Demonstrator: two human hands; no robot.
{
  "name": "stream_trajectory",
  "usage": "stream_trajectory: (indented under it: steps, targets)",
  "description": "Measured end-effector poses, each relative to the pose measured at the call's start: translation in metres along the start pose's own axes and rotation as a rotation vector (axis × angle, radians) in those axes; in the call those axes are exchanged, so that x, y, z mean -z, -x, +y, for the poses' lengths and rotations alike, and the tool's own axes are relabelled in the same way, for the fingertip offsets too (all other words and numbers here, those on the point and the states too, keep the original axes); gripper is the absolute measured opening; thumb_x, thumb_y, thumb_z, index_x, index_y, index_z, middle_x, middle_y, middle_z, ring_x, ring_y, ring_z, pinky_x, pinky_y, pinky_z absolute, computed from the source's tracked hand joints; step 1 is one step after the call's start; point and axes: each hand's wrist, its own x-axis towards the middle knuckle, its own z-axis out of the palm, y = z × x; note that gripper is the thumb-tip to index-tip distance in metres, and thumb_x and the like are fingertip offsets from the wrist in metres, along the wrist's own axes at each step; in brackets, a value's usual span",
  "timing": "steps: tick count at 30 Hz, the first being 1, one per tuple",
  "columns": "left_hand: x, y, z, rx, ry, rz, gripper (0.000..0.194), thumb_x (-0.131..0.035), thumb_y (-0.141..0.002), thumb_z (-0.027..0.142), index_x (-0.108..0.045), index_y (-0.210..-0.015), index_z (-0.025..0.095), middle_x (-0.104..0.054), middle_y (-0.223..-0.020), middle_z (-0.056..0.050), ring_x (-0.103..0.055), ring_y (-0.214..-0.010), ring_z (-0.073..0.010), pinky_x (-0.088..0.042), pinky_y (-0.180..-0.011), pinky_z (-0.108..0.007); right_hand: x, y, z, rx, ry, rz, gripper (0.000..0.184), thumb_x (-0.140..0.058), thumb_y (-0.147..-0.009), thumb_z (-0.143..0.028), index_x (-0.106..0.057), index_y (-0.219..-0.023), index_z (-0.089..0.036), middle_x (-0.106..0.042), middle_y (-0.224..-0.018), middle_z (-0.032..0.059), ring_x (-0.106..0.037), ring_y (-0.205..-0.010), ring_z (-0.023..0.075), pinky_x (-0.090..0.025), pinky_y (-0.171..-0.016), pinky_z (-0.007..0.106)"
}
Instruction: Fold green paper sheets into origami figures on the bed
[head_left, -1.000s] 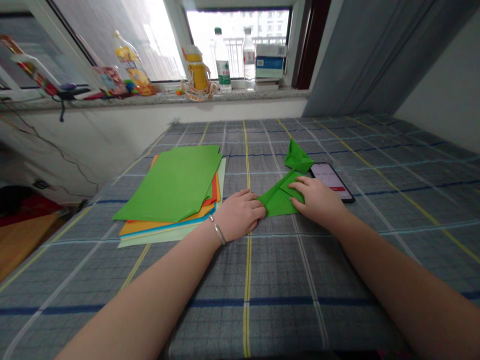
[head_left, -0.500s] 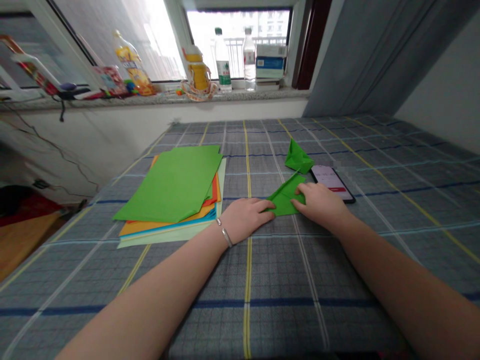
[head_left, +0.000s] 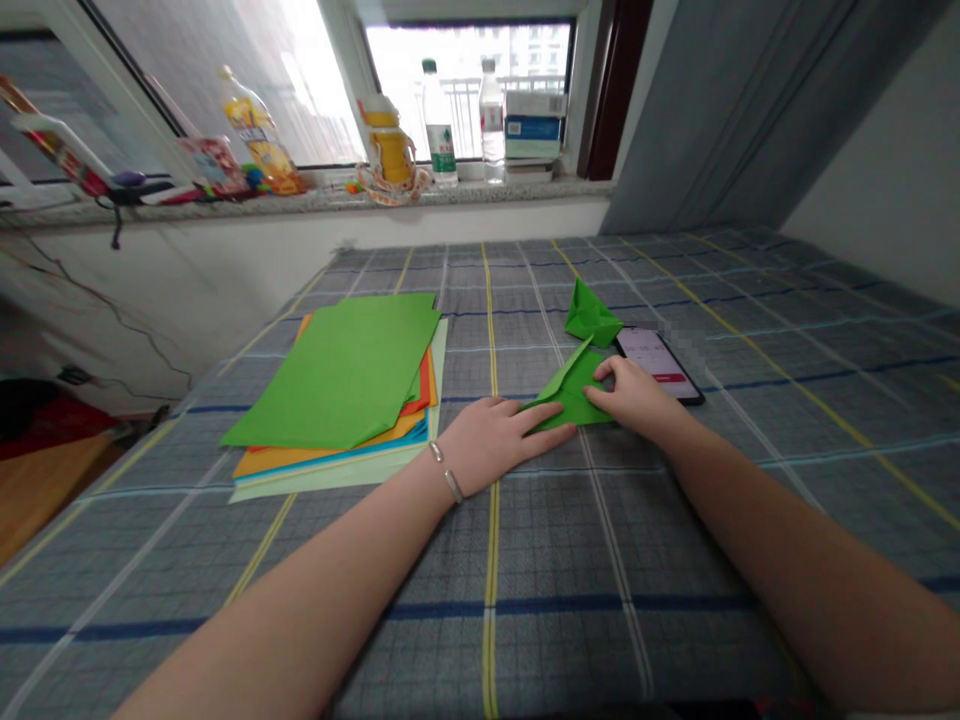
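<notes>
A folded piece of green paper (head_left: 576, 392) lies on the checked cloth, with one flap standing up along its left side. My left hand (head_left: 499, 440) rests flat with fingers stretched out and apart over the paper's lower left corner. At the right edge, my right hand (head_left: 634, 395) has its thumb and fingers pinched on the paper. Just behind stands a finished-looking green folded paper shape (head_left: 591, 314) with a pointed top. To the left is a stack of coloured paper sheets (head_left: 337, 370), green on top, with orange, red, blue and pale green edges showing.
A phone (head_left: 651, 352) with its screen lit lies beside my right hand. The grey checked cloth (head_left: 420, 650) covers the whole surface. Along the windowsill (head_left: 322, 205) stand several bottles, a yellow cup (head_left: 391, 150) and boxes (head_left: 534, 130).
My left hand's fingers have spread and reach further right over the paper. The paper's flap now stands up wider, and my right hand keeps its pinch at the right edge.
</notes>
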Motion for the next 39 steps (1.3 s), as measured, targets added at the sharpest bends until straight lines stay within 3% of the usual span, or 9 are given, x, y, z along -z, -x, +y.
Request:
stream_trajectory:
  steps: [7, 12, 16, 19, 22, 25, 29, 34, 39]
  targets:
    - [-0.007, 0.003, -0.007, 0.111, 0.098, -0.041, 0.024, -0.047, -0.095, 0.024, -0.06, -0.116, 0.023, -0.067, -0.105, -0.005, -0.063, -0.091, -0.0168, -0.047, -0.083, -0.032, -0.003, 0.002, -0.009, -0.078, -0.281, -0.039, 0.037, -0.062, -0.07, -0.027, -0.061, -0.106, -0.018, -0.056, -0.101, 0.0071, -0.058, -0.078, 0.0168, -0.05, -0.074, 0.033]
    - [-0.008, 0.004, -0.01, 0.205, 0.108, -0.023, 0.022, -0.048, -0.094, 0.022, -0.062, -0.11, 0.021, -0.065, -0.112, -0.005, -0.064, -0.091, -0.0167, -0.05, -0.079, -0.031, -0.007, 0.006, -0.019, -0.141, -0.377, -0.047, 0.037, -0.061, -0.071, -0.025, -0.06, -0.107, -0.017, -0.053, -0.103, 0.0084, -0.056, -0.063, 0.0123, -0.051, -0.057, 0.029]
    - [-0.007, 0.005, -0.009, 0.341, 0.13, -0.069, 0.022, -0.045, -0.095, 0.025, -0.065, -0.105, 0.022, -0.056, -0.129, -0.005, -0.065, -0.077, -0.0143, -0.052, -0.065, -0.028, -0.003, 0.007, -0.022, -0.236, -0.503, -0.155, 0.039, -0.056, -0.076, -0.024, -0.056, -0.114, -0.016, -0.057, -0.086, 0.0047, -0.05, -0.046, 0.0088, -0.046, -0.043, 0.025]
    - [-0.007, 0.004, -0.007, 0.396, 0.163, -0.06, 0.027, -0.044, -0.094, 0.02, -0.062, -0.114, 0.024, -0.043, -0.143, -0.007, -0.067, -0.084, -0.016, -0.053, -0.067, -0.028, 0.0, 0.007, -0.021, -0.216, -0.498, -0.196, 0.039, -0.056, -0.077, -0.024, -0.058, -0.115, -0.015, -0.058, -0.074, 0.0017, -0.049, -0.041, 0.009, -0.044, -0.04, 0.024]
    - [-0.01, 0.003, -0.005, 0.436, 0.179, -0.002, 0.042, -0.044, -0.092, 0.015, -0.047, -0.132, 0.026, -0.035, -0.149, -0.009, -0.066, -0.094, -0.0177, -0.054, -0.068, -0.027, 0.0, 0.007, -0.02, -0.175, -0.468, -0.206, 0.04, -0.059, -0.078, -0.026, -0.059, -0.116, -0.014, -0.061, -0.073, 0.0025, -0.05, -0.04, 0.0091, -0.042, -0.038, 0.024]
    - [-0.014, 0.002, -0.005, 0.409, 0.204, 0.023, 0.054, -0.045, -0.09, 0.011, -0.035, -0.141, 0.025, -0.047, -0.139, -0.009, -0.064, -0.1, -0.0173, -0.054, -0.076, -0.028, 0.0, 0.007, -0.02, -0.156, -0.439, -0.216, 0.044, -0.059, -0.078, -0.028, -0.059, -0.119, -0.013, -0.064, -0.078, 0.0055, -0.05, -0.04, 0.0086, -0.042, -0.037, 0.024]
    - [-0.019, 0.002, -0.009, 0.335, 0.233, 0.008, 0.051, -0.046, -0.091, 0.011, -0.037, -0.14, 0.019, -0.067, -0.104, -0.006, -0.063, -0.093, -0.0174, -0.053, -0.082, -0.031, -0.001, 0.007, -0.019, -0.133, -0.443, -0.222, 0.043, -0.058, -0.079, -0.026, -0.059, -0.12, -0.011, -0.066, -0.099, 0.013, -0.051, -0.041, 0.0069, -0.046, -0.038, 0.024]
    - [-0.021, 0.002, -0.011, 0.209, 0.294, 0.054, 0.029, -0.048, -0.093, 0.017, -0.057, -0.12, 0.016, -0.065, -0.117, -0.009, -0.059, -0.103, -0.0174, -0.049, -0.092, -0.034, -0.008, 0.004, -0.017, -0.187, -0.546, -0.169, 0.046, -0.058, -0.078, -0.026, -0.055, -0.123, -0.014, -0.056, -0.126, 0.0184, -0.058, -0.052, 0.0109, -0.049, -0.036, 0.026]
    - [-0.019, 0.0, -0.008, 0.228, 0.272, 0.037, 0.03, -0.055, -0.09, 0.022, -0.056, -0.119, 0.014, -0.066, -0.117, -0.01, -0.061, -0.099, -0.0183, -0.05, -0.089, -0.034, -0.009, 0.002, -0.024, -0.333, -0.943, -0.069, 0.06, -0.057, -0.079, -0.026, -0.036, -0.135, -0.023, -0.047, -0.137, 0.0166, -0.067, -0.079, 0.0204, -0.056, -0.045, 0.03]
